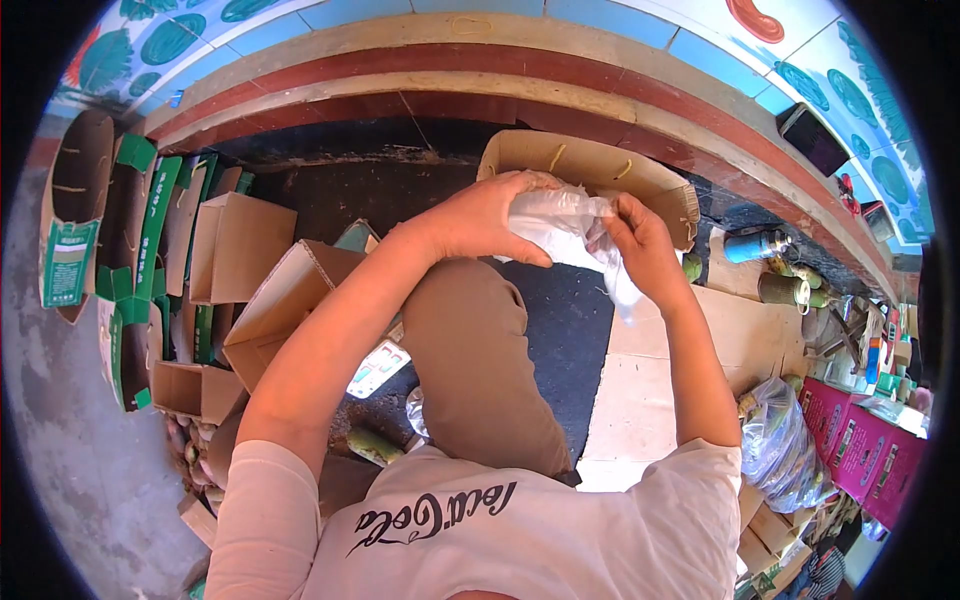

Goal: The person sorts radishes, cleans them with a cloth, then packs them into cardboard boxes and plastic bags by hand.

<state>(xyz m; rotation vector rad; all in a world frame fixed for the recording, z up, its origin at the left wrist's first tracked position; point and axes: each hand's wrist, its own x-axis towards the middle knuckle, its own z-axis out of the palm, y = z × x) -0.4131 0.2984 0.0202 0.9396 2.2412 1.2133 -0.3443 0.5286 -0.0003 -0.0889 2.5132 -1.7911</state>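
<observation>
A clear plastic bag (562, 216) is stretched between my two hands, above the near side of an open cardboard box (522, 152) with yellow cord handles. My left hand (487, 217) curves around the bag's left side, thumb below and fingers above, partly hidden by the film. My right hand (642, 240) is closed on the bag's right edge, and a loose end of plastic (622, 290) hangs beside it. What the bag contains, if anything, I cannot make out.
Green and brown cartons (150, 230) and open cardboard boxes (232, 245) stand at left. A white device with buttons (378, 369) lies by my knee. Flat cardboard (640, 400), a blue bottle (757, 246), a bundle of plastic bags (785, 440) and pink boxes (862, 445) are at right.
</observation>
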